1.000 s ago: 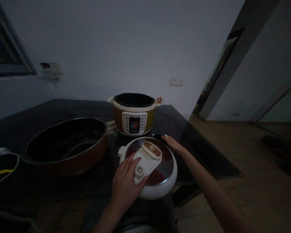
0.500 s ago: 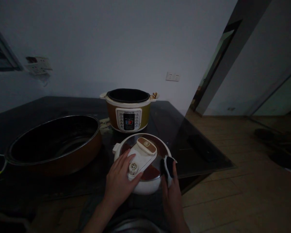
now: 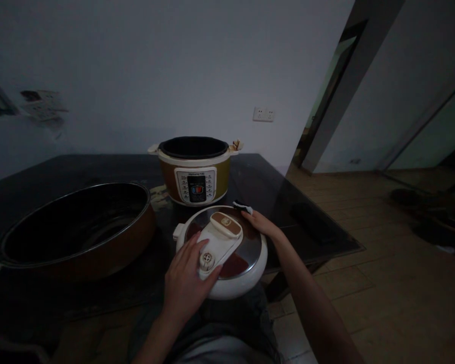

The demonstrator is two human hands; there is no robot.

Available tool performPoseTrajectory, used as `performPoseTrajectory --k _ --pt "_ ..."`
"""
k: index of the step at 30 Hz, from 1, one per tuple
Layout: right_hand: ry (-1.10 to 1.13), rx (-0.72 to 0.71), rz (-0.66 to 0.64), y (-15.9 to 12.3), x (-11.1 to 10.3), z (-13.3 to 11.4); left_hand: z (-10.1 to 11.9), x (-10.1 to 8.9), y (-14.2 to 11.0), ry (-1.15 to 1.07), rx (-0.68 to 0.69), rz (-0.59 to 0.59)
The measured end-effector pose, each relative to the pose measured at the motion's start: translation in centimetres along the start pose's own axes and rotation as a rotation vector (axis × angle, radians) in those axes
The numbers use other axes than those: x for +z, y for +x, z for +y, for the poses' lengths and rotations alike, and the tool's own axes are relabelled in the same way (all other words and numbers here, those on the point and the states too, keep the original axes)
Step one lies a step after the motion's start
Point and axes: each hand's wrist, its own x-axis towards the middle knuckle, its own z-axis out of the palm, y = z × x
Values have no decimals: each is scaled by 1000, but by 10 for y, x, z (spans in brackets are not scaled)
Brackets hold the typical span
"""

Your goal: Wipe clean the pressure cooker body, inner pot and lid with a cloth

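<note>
A round lid (image 3: 248,255) with a white rim, shiny brown top and white handle piece is tilted at the table's front edge. My left hand (image 3: 185,275) grips it near the round vent, fingers on the handle piece and thumb at its lower side. At the lid's far right rim, my right hand (image 3: 261,222) is closed on a black-and-white cloth (image 3: 242,206) pressed against the edge. Behind the lid stands an electric pressure cooker (image 3: 222,177) with its top uncovered and a control panel in front.
A wide brown pot (image 3: 109,255) with a dark inside sits on the dark table (image 3: 265,177) at left. A dark flat object (image 3: 313,222) lies at right. A wall socket (image 3: 263,114) is above the table; tiled floor (image 3: 345,212) lies beyond its right edge.
My right hand has moved with the cloth from the lid's near right side up to its far rim. My left hand stays on the lid. The view has shifted slightly.
</note>
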Motion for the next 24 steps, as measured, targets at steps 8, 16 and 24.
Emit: performPoseTrajectory --k 8,16,24 --pt "50 16 182 -75 7 8 3 -2 -1 19 -12 5" --pt "-349 -70 390 -173 69 -42 3 -3 -1 10 -24 -22" --pt "-455 -116 355 -157 60 -49 1 -3 -1 0 -16 -37"
